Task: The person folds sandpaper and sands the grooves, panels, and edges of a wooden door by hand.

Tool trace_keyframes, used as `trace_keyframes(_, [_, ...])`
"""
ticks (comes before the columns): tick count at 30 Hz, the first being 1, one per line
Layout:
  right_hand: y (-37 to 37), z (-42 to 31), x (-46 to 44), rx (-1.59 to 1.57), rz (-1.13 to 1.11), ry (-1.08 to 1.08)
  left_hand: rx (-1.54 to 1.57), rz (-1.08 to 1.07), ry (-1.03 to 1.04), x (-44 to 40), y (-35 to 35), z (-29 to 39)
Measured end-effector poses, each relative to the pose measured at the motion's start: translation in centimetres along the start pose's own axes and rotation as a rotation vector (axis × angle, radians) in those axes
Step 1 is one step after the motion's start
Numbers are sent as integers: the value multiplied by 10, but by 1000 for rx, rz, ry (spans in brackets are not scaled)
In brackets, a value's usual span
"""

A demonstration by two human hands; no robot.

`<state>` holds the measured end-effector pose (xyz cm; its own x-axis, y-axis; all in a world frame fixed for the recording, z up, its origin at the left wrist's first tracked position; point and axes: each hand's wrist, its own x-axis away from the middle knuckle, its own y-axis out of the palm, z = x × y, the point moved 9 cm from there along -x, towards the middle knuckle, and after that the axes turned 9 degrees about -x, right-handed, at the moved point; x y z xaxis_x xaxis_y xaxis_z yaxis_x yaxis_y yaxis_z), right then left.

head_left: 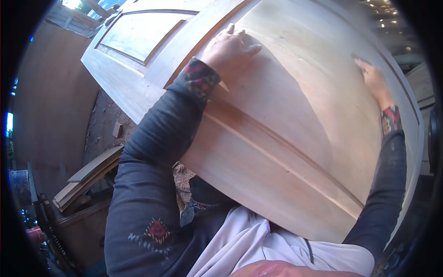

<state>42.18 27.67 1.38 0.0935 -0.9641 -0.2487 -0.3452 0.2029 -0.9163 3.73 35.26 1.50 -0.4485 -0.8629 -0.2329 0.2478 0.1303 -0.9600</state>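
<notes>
Wooden door; long axis: upper left to lower right

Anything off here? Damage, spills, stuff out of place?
No clear damage or spill on the panelled door. At frame left, a loose wood block lies on the littered floor, and the stacked planks sit askew, edges not flush.
</notes>
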Motion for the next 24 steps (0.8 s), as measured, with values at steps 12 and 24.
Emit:
trace_keyframes(12, [53, -139, -39, -275, 86, -121, -341, 345, -565, 19, -63, -125])
trace_keyframes(24, [51, -138, 41, -186, 128, 218, -230, -85, -680, 46, -40, -202])
